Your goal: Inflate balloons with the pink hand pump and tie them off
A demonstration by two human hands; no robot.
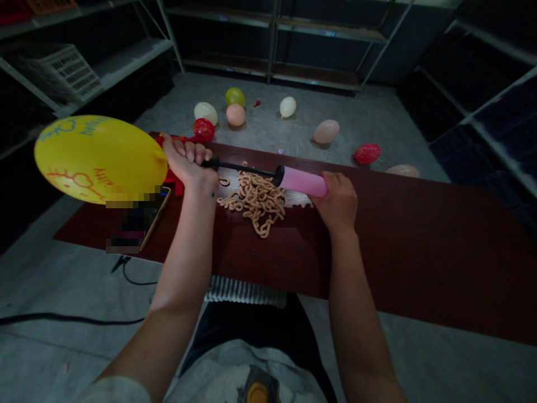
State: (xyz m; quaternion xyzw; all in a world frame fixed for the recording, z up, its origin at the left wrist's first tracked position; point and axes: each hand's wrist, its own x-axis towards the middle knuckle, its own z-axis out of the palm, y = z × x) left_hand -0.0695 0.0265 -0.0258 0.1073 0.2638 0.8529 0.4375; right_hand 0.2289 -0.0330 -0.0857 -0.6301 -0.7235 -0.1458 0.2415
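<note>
A large inflated yellow balloon (pixel 100 159) with printed writing and drawings hangs off to the left, its neck running into my left hand (pixel 187 159). That hand is closed around the neck and the black end of a balloon pump; the joint between them is hidden by my fingers. My right hand (pixel 338 198) wraps the far end of the pump's pink barrel (pixel 302 181). Between my hands the black rod (pixel 247 168) shows, drawn out of the barrel. Beneath the pump a heap of tan, uninflated long balloons (pixel 262 201) lies on the dark red table (pixel 403 240).
A phone (pixel 145 221), partly blurred out, rests at the table's left. Red limp balloons (pixel 178 183) lie behind my left wrist. On the floor beyond are several inflated balloons, including a green one (pixel 235 97) and a red one (pixel 367 153). Metal shelves (pixel 331 31) line the walls.
</note>
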